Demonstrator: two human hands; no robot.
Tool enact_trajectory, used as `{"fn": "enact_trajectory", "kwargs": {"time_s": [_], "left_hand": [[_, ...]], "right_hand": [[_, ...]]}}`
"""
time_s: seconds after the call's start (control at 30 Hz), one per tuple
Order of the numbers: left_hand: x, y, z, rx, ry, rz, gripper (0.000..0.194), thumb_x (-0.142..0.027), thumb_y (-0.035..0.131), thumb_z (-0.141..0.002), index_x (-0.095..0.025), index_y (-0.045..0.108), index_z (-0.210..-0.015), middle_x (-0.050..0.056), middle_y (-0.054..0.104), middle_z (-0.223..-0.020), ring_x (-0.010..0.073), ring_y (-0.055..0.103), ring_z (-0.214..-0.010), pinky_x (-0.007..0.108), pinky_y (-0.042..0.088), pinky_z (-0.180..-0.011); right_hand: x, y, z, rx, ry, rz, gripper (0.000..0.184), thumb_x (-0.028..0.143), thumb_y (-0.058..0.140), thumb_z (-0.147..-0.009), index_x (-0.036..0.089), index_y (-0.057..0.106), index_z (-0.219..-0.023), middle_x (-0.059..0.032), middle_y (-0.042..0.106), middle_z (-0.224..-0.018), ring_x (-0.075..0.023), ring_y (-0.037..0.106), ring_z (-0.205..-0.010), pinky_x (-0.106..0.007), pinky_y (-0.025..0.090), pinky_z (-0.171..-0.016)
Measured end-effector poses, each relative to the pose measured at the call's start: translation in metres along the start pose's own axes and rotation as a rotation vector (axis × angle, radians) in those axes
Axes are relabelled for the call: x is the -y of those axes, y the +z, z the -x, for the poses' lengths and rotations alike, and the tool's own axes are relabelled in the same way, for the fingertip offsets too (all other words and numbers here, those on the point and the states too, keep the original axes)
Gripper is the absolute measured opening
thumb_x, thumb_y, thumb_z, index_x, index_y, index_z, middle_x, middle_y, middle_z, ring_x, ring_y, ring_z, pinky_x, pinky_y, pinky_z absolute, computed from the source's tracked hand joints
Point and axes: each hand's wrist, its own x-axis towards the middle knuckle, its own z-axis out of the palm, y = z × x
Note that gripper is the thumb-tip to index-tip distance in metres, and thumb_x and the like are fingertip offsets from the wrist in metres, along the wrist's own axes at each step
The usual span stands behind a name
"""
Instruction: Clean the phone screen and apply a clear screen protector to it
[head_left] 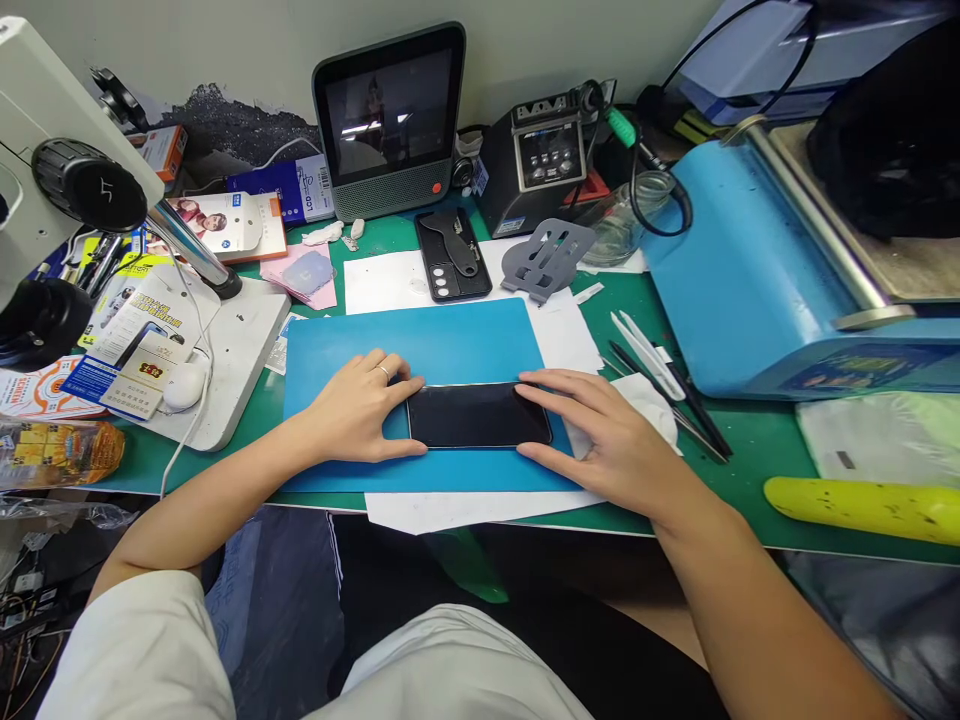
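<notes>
Your pale shirt [450, 675] was nearest, just below the green tabletop [757, 440]. On the blue mat [457, 345], the black phone [480, 415] lay between your hands: your left hand [364, 410], loosely curled, held its left end between thumb and fingers, while your right hand [604, 430], fingers spread wider, held its right end likewise. Beyond sat a dark case [452, 285], then a tilted display [390, 110] by the wall [540, 40]

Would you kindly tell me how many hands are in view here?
2: the left hand is at the left end of the black-screened phone, and the right hand is at its right end. No others show.
</notes>
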Motion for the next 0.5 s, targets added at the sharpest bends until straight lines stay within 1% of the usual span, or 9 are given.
{"fn": "enact_trajectory", "kwargs": {"time_s": [0.17,0.5], "left_hand": [[0.0001,0.0014,0.0001,-0.009,0.003,-0.001,0.076,-0.069,0.07,-0.089,-0.011,0.064,-0.138,0.017,0.063,-0.122,0.0312,0.058,-0.103,0.046,0.049,-0.093],[0.0001,0.0023,-0.0004,-0.004,0.003,-0.022,0.078,-0.07,0.07,-0.089,-0.01,0.064,-0.138,0.017,0.062,-0.121,0.0312,0.057,-0.102,0.046,0.049,-0.091]], "right_hand": [[0.0003,-0.0009,-0.0007,0.006,0.006,-0.005,0.059,0.039,0.067,-0.1,0.033,0.048,-0.155,-0.0132,0.061,-0.146,-0.037,0.057,-0.135,-0.061,0.053,-0.109],[-0.0022,-0.0005,0.0007,0.001,0.006,-0.017,0.061,0.04,0.068,-0.099,0.037,0.047,-0.156,-0.0113,0.062,-0.146,-0.0366,0.058,-0.135,-0.059,0.054,-0.109]]}}
